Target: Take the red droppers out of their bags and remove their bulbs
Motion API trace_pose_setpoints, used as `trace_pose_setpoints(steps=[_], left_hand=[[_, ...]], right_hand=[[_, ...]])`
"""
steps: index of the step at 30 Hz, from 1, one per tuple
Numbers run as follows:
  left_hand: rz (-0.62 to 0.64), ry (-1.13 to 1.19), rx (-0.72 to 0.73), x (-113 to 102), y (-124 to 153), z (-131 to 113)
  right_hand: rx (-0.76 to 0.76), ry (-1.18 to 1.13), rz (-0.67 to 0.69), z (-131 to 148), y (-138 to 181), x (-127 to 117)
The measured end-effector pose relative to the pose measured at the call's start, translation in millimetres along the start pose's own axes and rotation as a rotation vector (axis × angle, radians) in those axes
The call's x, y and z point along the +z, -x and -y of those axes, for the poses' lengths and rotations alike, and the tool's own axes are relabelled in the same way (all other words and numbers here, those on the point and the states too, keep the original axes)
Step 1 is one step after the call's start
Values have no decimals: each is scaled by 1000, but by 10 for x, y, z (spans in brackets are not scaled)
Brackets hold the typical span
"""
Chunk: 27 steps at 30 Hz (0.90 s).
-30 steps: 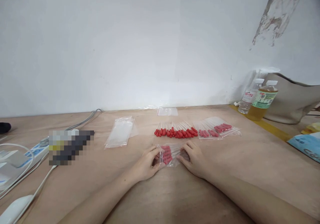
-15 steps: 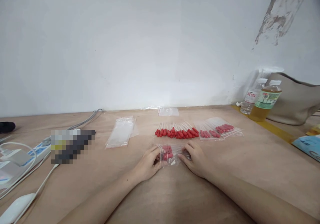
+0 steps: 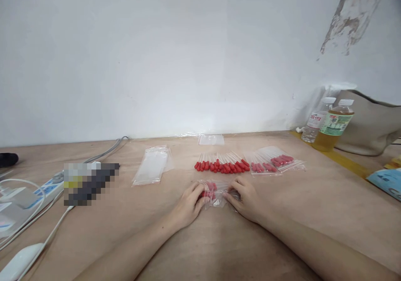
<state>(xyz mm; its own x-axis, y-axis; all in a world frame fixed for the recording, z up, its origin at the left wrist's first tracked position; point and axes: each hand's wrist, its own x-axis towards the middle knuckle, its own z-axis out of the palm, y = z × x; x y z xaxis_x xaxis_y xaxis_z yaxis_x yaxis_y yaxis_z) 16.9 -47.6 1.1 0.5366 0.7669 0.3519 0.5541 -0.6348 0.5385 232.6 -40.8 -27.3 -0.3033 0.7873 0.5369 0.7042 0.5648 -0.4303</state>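
Note:
A small clear plastic bag [image 3: 216,193] with red-tipped droppers inside lies on the wooden table [image 3: 200,247] between my hands. My left hand [image 3: 188,203] pinches its left end, fingers pressed on the red tips. My right hand [image 3: 244,197] grips its right end with curled fingers. Just behind lies a row of loose red-tipped droppers [image 3: 221,166]. To their right sit filled bags [image 3: 272,163] of the same droppers.
A stack of empty clear bags [image 3: 152,166] lies to the left, one more bag [image 3: 211,139] by the wall. A power strip and cables [image 3: 28,193] are far left. Two bottles [image 3: 328,124] and a beige bag [image 3: 369,124] stand at right.
My hands have drawn slightly closer, and my left fingers now cover more of the red tips in the bag. The bag looks more bunched.

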Motion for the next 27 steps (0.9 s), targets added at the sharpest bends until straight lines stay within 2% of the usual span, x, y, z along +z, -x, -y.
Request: trace_pose_setpoints(steps=[6, 10, 13, 17, 18, 19, 20, 22, 24, 27], left_hand=[[-19, -59, -11, -4, 40, 64], [-36, 9, -64, -159, 61, 158], [51, 185, -127, -465, 76, 288], [73, 359, -254, -1077, 128, 498], [39, 334, -310, -1211, 140, 553], [-79, 308, -369, -1314, 144, 608], [-269, 296, -421, -1378, 137, 663], [-497, 266, -446, -1368, 78, 763], [-633, 228, -453, -1193, -41, 839], [-695, 153, -458, -777, -275, 886]], right_hand=[[17, -6, 0, -35, 10, 6], [41, -21, 6, -58, 13, -10], [24, -19, 12, -66, 14, -18], [7, -16, 20, -76, 13, -16], [7, -16, 19, -78, 12, -14], [8, -17, 20, -79, 12, -13], [9, -19, 22, -80, 12, -12], [7, -22, 20, -79, 12, -10], [5, -19, 17, -73, 12, -11], [6, -15, 11, -58, 12, -18]])
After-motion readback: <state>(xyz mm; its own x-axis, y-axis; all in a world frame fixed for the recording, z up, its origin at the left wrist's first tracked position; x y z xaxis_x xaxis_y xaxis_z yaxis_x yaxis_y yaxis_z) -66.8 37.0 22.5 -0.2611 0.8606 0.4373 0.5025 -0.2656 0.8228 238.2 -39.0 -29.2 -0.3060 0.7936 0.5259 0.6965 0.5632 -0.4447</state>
